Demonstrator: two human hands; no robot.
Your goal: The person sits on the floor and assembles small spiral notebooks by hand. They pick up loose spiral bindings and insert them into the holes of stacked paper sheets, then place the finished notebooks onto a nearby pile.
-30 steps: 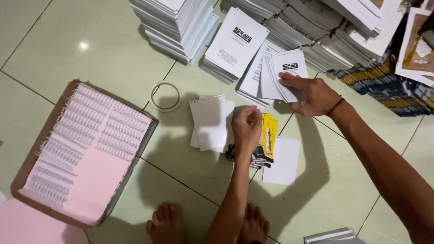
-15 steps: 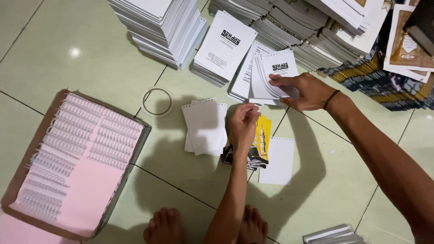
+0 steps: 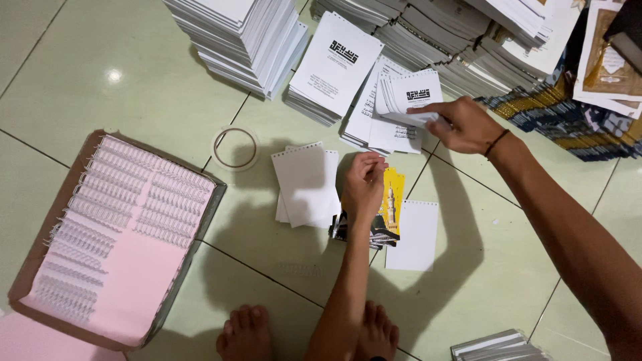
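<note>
Right hand (image 3: 461, 126): reaching far and right, fingers pinched tight on a thin bunch of white punched sheets (image 3: 409, 97), lifting the near edge off the fanned pile below.
Why held so: pinched at one side, likely so only a few sheets come away and the rest stay flat.
Left hand (image 3: 364, 184): curled over the yellow and black cover (image 3: 391, 207), fingers bent and close together; pressing on it or holding it, cannot tell which.
Why there: likely keeping the cover from sliding on the smooth floor.
Blank punched pages (image 3: 306, 184): small stack just left of the left hand, holes along the far edge, a little crooked.
Single white page (image 3: 413, 234): flat, just right of the cover, touching its edge.
Tape roll (image 3: 235, 148): clear ring, lying flat, left of the blank pages.
Cardboard tray (image 3: 40, 267): near left, lined with pink paper, rows of white wire spines laid side by side, likely so each is easy to pick.
Loose wire spine (image 3: 299, 269): alone on the floor, near the feet.
Tall paper stacks (image 3: 237, 33): far side, many piles packed close; darker patterned covers (image 3: 575, 127) piled far right.
Floor (image 3: 100, 73): pale green shiny tiles with dark lines between; a lamp's bright spot far left.
Room: dim, soft shadows under both arms; bare feet (image 3: 247, 331) at the near edge.
</note>
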